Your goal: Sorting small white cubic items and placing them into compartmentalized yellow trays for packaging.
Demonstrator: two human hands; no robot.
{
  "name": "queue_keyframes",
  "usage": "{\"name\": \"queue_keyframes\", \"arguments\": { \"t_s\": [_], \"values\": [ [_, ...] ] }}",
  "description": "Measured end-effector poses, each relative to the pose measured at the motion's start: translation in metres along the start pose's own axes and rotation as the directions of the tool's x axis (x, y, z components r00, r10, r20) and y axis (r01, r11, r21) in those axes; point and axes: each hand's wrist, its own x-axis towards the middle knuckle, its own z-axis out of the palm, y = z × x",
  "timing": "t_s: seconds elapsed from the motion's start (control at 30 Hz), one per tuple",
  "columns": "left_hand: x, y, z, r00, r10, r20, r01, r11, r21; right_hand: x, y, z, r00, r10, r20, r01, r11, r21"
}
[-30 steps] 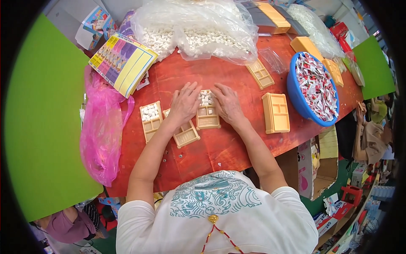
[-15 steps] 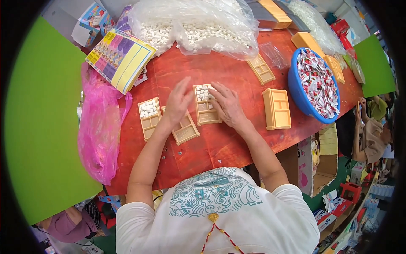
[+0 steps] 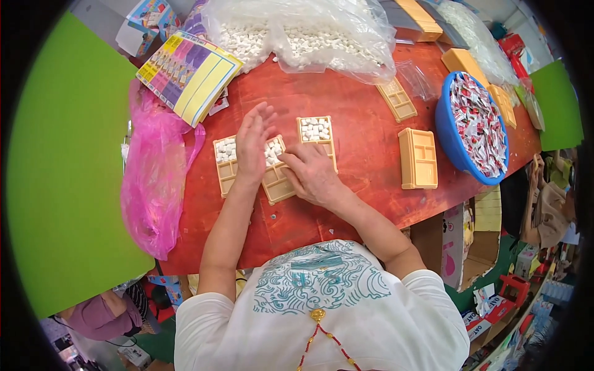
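Both hands have slid a bit toward the person since half a second ago, and the left hand (image 3: pixel 252 139) has lifted so its fingers are spread flat over the middle tray (image 3: pixel 275 170), grip released, nothing held. Right hand (image 3: pixel 312 173) is pressed palm-down on that same tan divided tray, fingers loose, not clamped on anything. It sits on the red counter (image 3: pixel 346 123) between two more trays: the left tray (image 3: pixel 225 164) and the far tray (image 3: pixel 316 133), both with small white pieces in their compartments. An empty tray (image 3: pixel 417 157) lies off to the right, next to a blue tub (image 3: pixel 447 133) of red-and-white packets. Pink bag (image 3: pixel 151 170) hangs at the left edge.
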Motion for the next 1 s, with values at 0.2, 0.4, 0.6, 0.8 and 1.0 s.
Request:
{"name": "queue_keyframes", "arguments": {
  "t_s": [0.2,0.4,0.6,0.8,1.0],
  "values": [
    [-0.017,-0.009,-0.009,0.836,0.208,0.508,-0.546,0.226,0.807,-0.001,0.04,-0.014,0.993,0.07,-0.099,-0.098,0.946,-0.308],
    [-0.048,-0.016,0.01,0.748,0.145,0.647,-0.655,0.003,0.756,-0.009,0.064,-0.011,0.994,0.111,-0.001,-0.104,0.93,-0.352],
    [-0.066,-0.019,0.01,0.747,0.08,0.66,-0.66,-0.027,0.751,-0.002,0.063,-0.009,0.994,0.107,-0.008,-0.103,0.933,-0.344],
    [-0.083,-0.017,-0.006,0.789,0.192,0.583,-0.604,0.071,0.794,-0.011,0.077,-0.009,0.975,0.221,0.031,-0.218,0.972,-0.088],
    [-0.085,-0.011,-0.011,0.811,0.252,0.529,-0.564,0.091,0.821,-0.016,0.065,-0.033,0.976,0.207,-0.061,-0.214,0.961,-0.173]
  ]
}}
